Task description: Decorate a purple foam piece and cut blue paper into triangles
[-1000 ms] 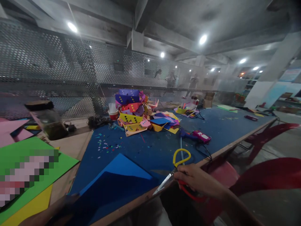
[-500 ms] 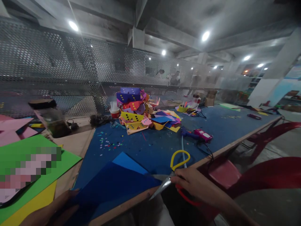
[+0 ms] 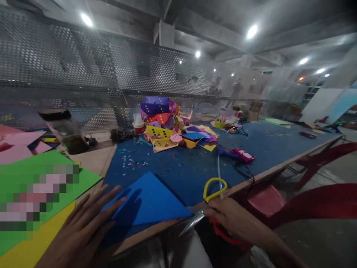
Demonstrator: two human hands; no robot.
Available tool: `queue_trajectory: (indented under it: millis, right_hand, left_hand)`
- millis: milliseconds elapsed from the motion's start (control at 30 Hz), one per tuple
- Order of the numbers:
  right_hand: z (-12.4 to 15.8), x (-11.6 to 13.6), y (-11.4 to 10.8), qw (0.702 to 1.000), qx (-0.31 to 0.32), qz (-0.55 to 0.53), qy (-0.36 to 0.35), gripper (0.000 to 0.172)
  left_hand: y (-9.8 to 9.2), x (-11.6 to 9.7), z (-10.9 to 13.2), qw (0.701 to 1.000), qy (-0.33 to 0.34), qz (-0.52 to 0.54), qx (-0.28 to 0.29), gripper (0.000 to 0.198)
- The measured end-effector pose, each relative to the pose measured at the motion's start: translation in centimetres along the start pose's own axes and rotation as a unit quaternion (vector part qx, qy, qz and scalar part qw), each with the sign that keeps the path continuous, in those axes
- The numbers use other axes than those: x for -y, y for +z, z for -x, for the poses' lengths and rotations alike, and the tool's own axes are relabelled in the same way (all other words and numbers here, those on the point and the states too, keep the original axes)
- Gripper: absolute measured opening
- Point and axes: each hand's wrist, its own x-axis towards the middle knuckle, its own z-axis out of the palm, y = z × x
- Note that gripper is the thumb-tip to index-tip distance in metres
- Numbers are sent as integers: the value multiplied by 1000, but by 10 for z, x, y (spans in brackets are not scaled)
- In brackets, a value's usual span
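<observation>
My right hand (image 3: 227, 216) is closed on a pair of scissors (image 3: 193, 223) at the table's front edge. Their handles are yellow and red, and the blades are spread apart. One blade reaches toward the right corner of a blue sheet of paper (image 3: 153, 201); whether they touch I cannot tell. The blue sheet lies near the table edge, looking like a triangle. Over its left side my left hand (image 3: 86, 219) is open, fingers spread, with its shadow falling on the paper. Beside that hand are a green sheet (image 3: 86, 175) and a yellow sheet (image 3: 41, 242).
Folded and cut coloured paper (image 3: 164, 130) is heaped at the back of the blue tabletop (image 3: 178, 171). A purple-and-pink glue gun (image 3: 240, 154) with a cable lies to the right. A lidded jar (image 3: 67, 130) stands at left. Red chairs (image 3: 315, 201) are along the right edge.
My left hand has come up from the lower left and spread open above the blue sheet. The sheet's dark raised part now lies flatter. My right hand keeps the scissors nearly still.
</observation>
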Motion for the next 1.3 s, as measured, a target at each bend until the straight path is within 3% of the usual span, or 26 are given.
queue_trajectory:
  millis: [133,200,367,500,733,833,967,1300]
  right_hand:
    - [2,-1,8,998,22,-37,44,34]
    - [3,0,11,997,23,-52,47,33]
    - [4,4,12,998,13,-51,18,35]
    - [4,5,11,999,-10,-47,14,35]
    - [2,-4,13,998,8,-55,5,37]
    - [2,-6,13,999,1,-40,-2,39]
    - [0,-4,14,999,-1,-37,-1,39]
    - [9,-1,16,999,-45,-23,17,36]
  left_hand:
    - [-10,-13,-15,991,123,8,61,65]
    - [-13,-19,-22,989,121,14,81,60]
    - [-10,-22,-30,995,77,30,64,47]
    - [-11,-21,-32,994,55,25,90,49]
    - [-19,-31,-44,994,40,21,104,47]
    - [-13,-32,-55,989,86,39,116,57]
    - [-1,-28,-67,966,160,83,184,67]
    - [2,-29,-69,965,151,95,191,65]
